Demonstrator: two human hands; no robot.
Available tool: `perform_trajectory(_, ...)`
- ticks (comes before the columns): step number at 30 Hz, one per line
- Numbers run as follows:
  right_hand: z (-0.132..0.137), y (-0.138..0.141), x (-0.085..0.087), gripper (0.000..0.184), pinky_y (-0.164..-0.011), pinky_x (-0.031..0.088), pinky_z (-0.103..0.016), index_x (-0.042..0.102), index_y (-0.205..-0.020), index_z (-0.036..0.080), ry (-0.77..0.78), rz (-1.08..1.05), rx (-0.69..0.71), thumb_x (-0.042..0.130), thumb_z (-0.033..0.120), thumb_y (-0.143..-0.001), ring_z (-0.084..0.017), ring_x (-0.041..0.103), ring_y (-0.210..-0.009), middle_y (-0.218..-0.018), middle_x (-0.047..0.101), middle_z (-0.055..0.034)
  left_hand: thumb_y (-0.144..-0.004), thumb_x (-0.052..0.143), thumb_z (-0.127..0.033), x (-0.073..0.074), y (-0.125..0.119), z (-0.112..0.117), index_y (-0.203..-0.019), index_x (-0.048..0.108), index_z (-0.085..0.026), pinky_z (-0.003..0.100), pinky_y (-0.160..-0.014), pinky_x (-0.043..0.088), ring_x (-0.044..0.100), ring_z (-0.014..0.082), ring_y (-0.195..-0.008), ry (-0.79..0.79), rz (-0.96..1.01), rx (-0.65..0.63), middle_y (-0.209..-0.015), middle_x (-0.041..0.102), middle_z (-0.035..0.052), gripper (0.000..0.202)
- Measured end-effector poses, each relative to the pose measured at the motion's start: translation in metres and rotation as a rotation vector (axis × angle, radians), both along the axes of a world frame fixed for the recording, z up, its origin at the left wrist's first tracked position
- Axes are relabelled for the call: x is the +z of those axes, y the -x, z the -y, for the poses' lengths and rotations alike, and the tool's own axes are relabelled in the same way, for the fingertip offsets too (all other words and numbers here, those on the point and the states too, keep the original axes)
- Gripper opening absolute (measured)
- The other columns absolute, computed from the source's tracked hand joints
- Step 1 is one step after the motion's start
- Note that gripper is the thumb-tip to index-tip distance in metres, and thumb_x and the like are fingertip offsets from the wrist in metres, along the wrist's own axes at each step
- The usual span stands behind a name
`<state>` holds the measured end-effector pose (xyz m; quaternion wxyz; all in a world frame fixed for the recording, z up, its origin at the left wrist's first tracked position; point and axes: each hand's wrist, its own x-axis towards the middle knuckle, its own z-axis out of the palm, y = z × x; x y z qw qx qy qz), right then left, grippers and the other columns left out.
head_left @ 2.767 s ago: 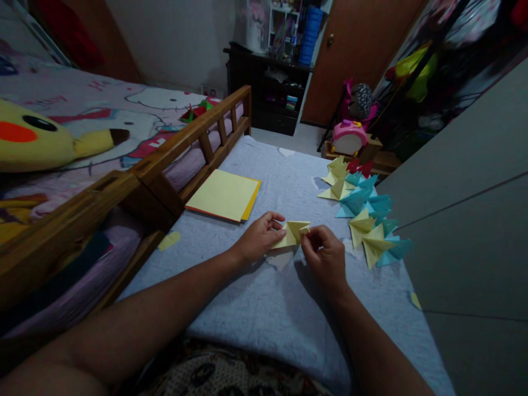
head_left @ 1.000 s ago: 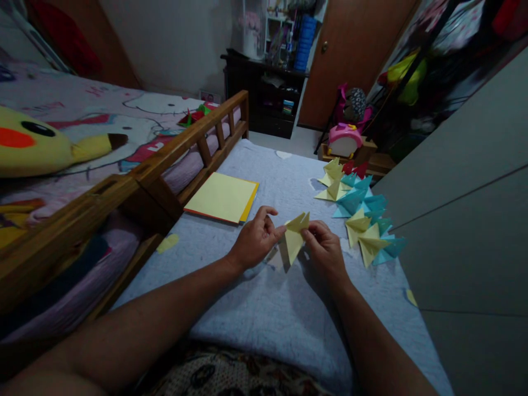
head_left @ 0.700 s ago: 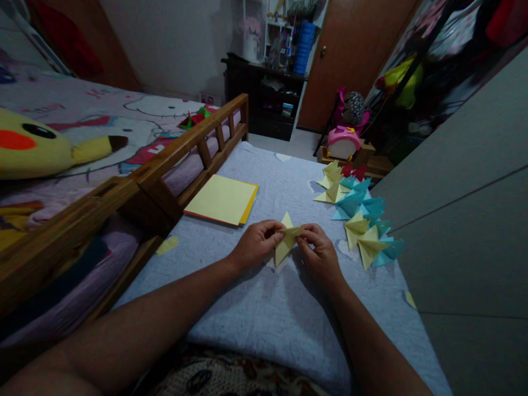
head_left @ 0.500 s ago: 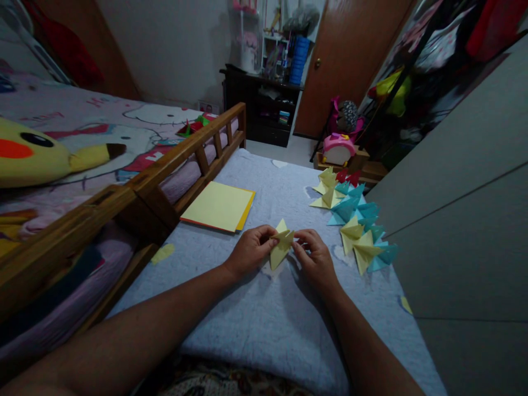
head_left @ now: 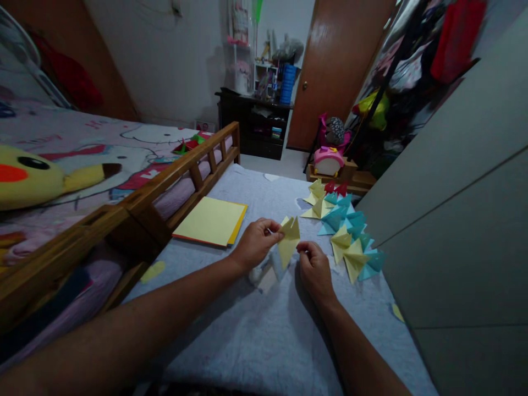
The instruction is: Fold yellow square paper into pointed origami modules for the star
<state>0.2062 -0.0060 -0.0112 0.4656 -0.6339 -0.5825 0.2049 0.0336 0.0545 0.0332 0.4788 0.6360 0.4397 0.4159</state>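
A pale yellow folded-paper origami piece (head_left: 290, 241) with pointed tips is held up over the bed sheet. My left hand (head_left: 259, 243) pinches its left side between thumb and fingers. Just right of the paper, my right hand (head_left: 315, 270) is closed with its fingers curled in. Its fingertips come near the paper's right edge, and nothing shows in them. More folded pieces stand to the right: yellow ones (head_left: 353, 259), blue ones (head_left: 336, 219) and red ones (head_left: 340, 189). A stack of square paper sheets (head_left: 210, 221), yellow on top, lies beyond my left hand.
The light blue sheet (head_left: 239, 352) covers the surface under my hands. Along the left runs a wooden bed rail (head_left: 142, 192), with a yellow plush toy (head_left: 33, 181) behind it. A pale cabinet panel (head_left: 462, 242) borders the right. A pink toy case (head_left: 329, 160) sits past the far edge.
My right hand has let go of the origami piece and dropped slightly, its fingers now curled. The left hand keeps hold of the piece, which is turned more upright. The view has tilted up a little.
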Motion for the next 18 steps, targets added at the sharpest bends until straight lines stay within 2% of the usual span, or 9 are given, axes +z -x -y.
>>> perform_trajectory(4, 0.001, -0.002, -0.005, 0.020, -0.068, 0.045, -0.030, 0.065, -0.079, 0.021, 0.061, 0.223, 0.050, 0.048, 0.011, -0.075, -0.020, 0.061, -0.072, -0.077, 0.067, -0.0037, -0.074, 0.066, -0.024, -0.006, -0.032, -0.033, -0.077, 0.066, -0.016, 0.025, -0.067, 0.046, 0.058, 0.0138, -0.066, 0.006, 0.043, 0.005, -0.071, 0.063, -0.0017, 0.009)
perform_trajectory(7, 0.003, 0.001, -0.007, 0.024, -0.069, 0.044, -0.029, 0.067, -0.081, 0.022, 0.065, 0.367, 0.095, 0.049, 0.007, -0.075, -0.019, 0.062, -0.074, -0.081, 0.067, -0.0046, -0.073, 0.065, -0.017, -0.014, -0.057, -0.056, -0.072, 0.064, -0.016, 0.024, -0.066, 0.046, 0.058, 0.0131, -0.066, -0.016, 0.006, 0.002, -0.069, 0.063, -0.0023, 0.002)
perform_trajectory(9, 0.004, 0.002, -0.007, 0.023, -0.069, 0.044, -0.028, 0.067, -0.081, 0.022, 0.073, 0.445, 0.118, 0.050, 0.007, -0.077, -0.020, 0.062, -0.076, -0.083, 0.067, -0.0051, -0.073, 0.065, -0.013, -0.019, -0.071, -0.068, -0.070, 0.064, -0.016, 0.023, -0.065, 0.046, 0.058, 0.0127, -0.066, -0.037, -0.037, 0.002, -0.067, 0.063, -0.0026, 0.004)
perform_trajectory(12, 0.004, 0.004, -0.004, 0.022, -0.070, 0.043, -0.029, 0.066, -0.083, 0.022, 0.114, 0.488, 0.124, 0.050, 0.008, -0.080, -0.020, 0.063, -0.078, -0.085, 0.066, -0.0055, -0.074, 0.066, -0.011, -0.025, -0.086, -0.077, -0.070, 0.066, -0.016, 0.022, -0.064, 0.044, 0.058, 0.0127, -0.065, -0.063, -0.116, 0.001, -0.067, 0.064, -0.0027, 0.006)
perform_trajectory(18, 0.004, 0.005, -0.003, 0.020, -0.072, 0.042, -0.030, 0.066, -0.086, 0.021, 0.160, 0.495, 0.127, 0.050, 0.009, -0.083, -0.021, 0.062, -0.082, -0.088, 0.065, -0.0059, -0.077, 0.067, -0.011, -0.036, -0.106, -0.078, -0.072, 0.069, -0.016, 0.025, -0.069, 0.045, 0.061, 0.0153, -0.072, -0.127, -0.300, 0.033, -0.073, 0.068, 0.0005, 0.007)
